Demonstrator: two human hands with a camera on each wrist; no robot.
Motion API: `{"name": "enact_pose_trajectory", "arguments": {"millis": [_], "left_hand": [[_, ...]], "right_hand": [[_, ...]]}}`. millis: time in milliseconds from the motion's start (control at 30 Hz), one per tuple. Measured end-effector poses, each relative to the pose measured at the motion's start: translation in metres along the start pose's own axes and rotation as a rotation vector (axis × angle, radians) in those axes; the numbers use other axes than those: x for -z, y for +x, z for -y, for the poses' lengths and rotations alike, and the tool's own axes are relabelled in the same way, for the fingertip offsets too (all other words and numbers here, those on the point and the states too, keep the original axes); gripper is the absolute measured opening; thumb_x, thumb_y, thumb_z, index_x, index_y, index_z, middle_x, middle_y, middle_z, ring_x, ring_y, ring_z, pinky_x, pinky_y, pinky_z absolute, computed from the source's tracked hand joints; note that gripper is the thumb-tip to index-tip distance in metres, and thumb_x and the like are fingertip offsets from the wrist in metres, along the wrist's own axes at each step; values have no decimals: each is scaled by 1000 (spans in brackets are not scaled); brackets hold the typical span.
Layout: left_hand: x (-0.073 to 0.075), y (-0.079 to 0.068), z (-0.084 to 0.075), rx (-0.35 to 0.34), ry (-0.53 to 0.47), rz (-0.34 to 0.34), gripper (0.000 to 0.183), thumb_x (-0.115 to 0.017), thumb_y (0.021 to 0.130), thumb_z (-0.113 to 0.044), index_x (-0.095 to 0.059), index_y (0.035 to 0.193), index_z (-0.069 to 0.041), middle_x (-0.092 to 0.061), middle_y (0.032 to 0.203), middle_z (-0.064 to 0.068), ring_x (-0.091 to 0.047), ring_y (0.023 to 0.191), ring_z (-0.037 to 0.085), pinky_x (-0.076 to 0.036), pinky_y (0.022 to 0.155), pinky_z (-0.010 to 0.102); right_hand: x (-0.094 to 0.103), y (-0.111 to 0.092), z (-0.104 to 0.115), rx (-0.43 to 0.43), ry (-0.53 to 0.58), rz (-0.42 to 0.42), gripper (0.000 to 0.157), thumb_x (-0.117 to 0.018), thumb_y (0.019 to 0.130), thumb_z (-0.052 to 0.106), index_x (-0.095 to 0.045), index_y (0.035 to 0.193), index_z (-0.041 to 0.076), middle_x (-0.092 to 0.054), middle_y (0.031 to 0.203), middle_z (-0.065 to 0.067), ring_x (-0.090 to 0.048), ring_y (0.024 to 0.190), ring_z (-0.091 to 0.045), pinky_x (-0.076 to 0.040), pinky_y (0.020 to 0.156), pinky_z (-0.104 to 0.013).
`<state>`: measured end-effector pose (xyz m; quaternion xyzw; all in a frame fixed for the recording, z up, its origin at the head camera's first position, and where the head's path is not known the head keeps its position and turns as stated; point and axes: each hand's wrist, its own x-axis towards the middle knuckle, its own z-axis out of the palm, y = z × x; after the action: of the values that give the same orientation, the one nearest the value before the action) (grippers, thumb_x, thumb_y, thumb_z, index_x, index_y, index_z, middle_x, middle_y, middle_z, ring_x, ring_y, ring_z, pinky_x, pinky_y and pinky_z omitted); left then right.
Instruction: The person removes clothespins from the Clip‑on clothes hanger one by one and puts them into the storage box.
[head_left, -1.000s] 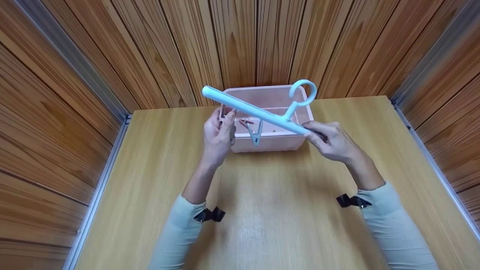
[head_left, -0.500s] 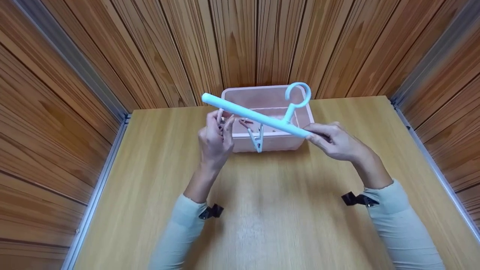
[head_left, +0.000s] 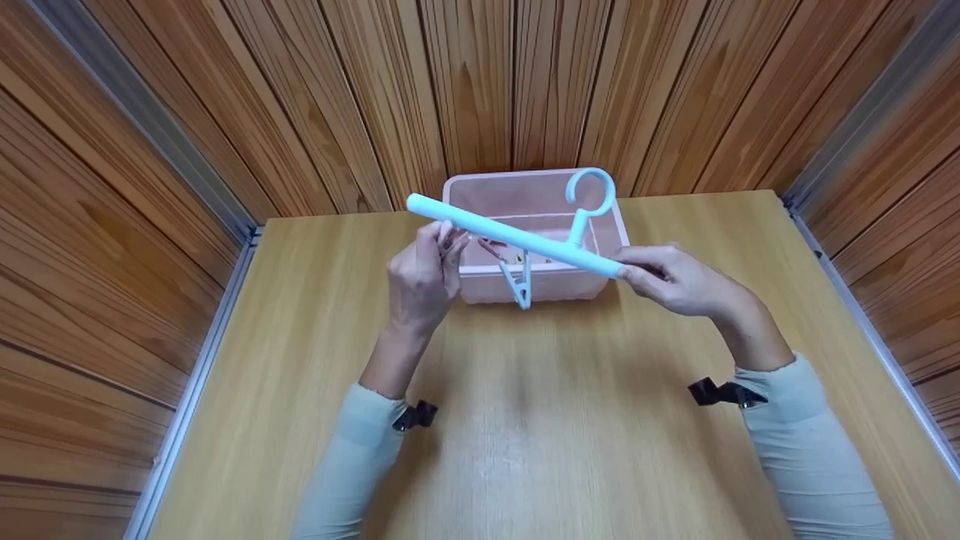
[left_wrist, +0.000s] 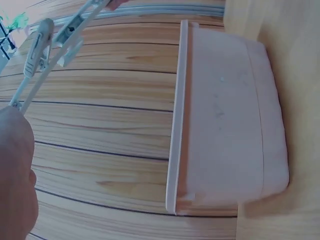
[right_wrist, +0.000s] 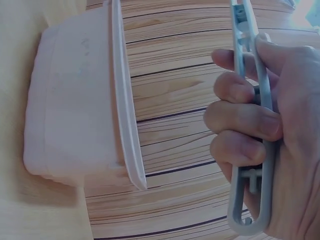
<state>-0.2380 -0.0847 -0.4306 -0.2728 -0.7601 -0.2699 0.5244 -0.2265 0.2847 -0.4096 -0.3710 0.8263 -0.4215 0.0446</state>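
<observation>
A light blue clothes hanger (head_left: 510, 235) tilts across the front of the pink basin, its left end higher and its hook (head_left: 611, 195) standing up. My right hand (head_left: 675, 281) grips the hanger's right part; in the right wrist view its fingers curl round the hollow frame (right_wrist: 265, 200). Below the left arm, the fingers of my left hand (head_left: 424, 277) pinch at the hanger's underside; what lies between the fingertips is mostly hidden. A V-shaped light blue piece (head_left: 523, 292) hangs under the middle of the bar. The left wrist view shows pale clip-like parts (left_wrist: 70, 30) along the hanger.
The pink basin (head_left: 540, 285) stands at the table's back edge against a wood-plank wall (head_left: 480, 90), with a few small reddish pieces inside. Bare tabletop (head_left: 525, 420) lies in front. Plank panels with metal rails (head_left: 199, 375) rise on both sides.
My left hand drew a little down and left of the hanger, then its fingertips came up to the bar's underside. The hanger's left end and hook have dipped, and my right hand shifted slightly right.
</observation>
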Motion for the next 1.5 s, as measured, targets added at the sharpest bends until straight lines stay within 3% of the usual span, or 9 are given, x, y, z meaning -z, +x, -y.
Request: {"name": "enact_pose_trajectory", "arguments": {"millis": [167, 300, 433, 533, 667, 800, 1000, 1200, 1500], "left_hand": [[-2, -10, 7, -32, 92, -8, 35, -54, 118, -33, -63, 111, 1, -61, 68, 7, -47, 48, 17, -37, 43, 31], [-1, -14, 12, -55, 117, -23, 32, -53, 119, -31, -63, 108, -3, -58, 66, 5, -45, 48, 17, -35, 42, 31], [6, -10, 16, -70, 71, -50, 32, -53, 119, -30, -61, 105, -2, -64, 69, 8, -52, 49, 20, -40, 42, 33], [10, -5, 15, -58, 28, -13, 33, -55, 119, -29, -59, 106, 0, -70, 74, 12, -59, 52, 22, -45, 44, 35], [12, -2, 10, 41, -54, 74, 19, -67, 113, -13, -58, 109, 3, -67, 73, 11, -58, 54, 19, -44, 46, 35], [11, -1, 6, 151, -193, 130, 19, -74, 103, -1, -58, 112, 5, -66, 73, 11, -56, 58, 14, -42, 51, 28], [11, -1, 3, 278, -340, 191, 15, -68, 108, -2, -57, 115, 5, -65, 77, 13, -52, 66, 8, -40, 59, 20], [13, -7, 3, 371, -404, 229, 15, -66, 109, -4, -57, 116, 5, -57, 74, 10, -45, 67, 4, -36, 60, 17], [13, -8, 2, 554, -561, 315, 15, -62, 112, -9, -58, 119, 3, -50, 81, -4, -43, 69, 3, -34, 62, 18]], "right_hand": [[5, 0, 1, -106, 26, 81, 20, -53, 117, 5, -72, 110, 8, -48, 75, 8, -43, 63, -6, -39, 56, -27], [6, -3, -2, -130, 45, 108, 20, -52, 118, 7, -72, 117, 7, -49, 76, 9, -44, 63, -6, -39, 57, -27], [6, -10, -8, -72, 48, 52, 21, -51, 117, 1, -71, 117, 4, -49, 72, 4, -43, 60, -5, -39, 53, -27], [5, -15, -12, -17, 18, -27, 22, -52, 114, -6, -72, 114, 4, -50, 70, 1, -43, 59, -4, -39, 51, -27], [5, -18, -15, -2, -9, -78, 22, -54, 113, -6, -73, 112, 6, -51, 72, 3, -44, 61, -1, -40, 52, -26], [7, -19, -15, -11, -7, -117, 22, -55, 112, -7, -74, 112, 4, -52, 73, 5, -45, 61, -2, -41, 52, -26], [10, -19, -15, 2, -2, -144, 22, -55, 110, -11, -74, 112, 1, -53, 72, 2, -45, 61, -4, -41, 53, -28], [10, -20, -18, 1, 2, -139, 22, -55, 110, -11, -74, 113, 0, -52, 72, 1, -45, 60, -5, -41, 53, -28], [14, -25, -19, 9, 21, -160, 21, -53, 109, -14, -72, 113, -5, -52, 71, 0, -45, 59, -7, -40, 52, -30]]}}
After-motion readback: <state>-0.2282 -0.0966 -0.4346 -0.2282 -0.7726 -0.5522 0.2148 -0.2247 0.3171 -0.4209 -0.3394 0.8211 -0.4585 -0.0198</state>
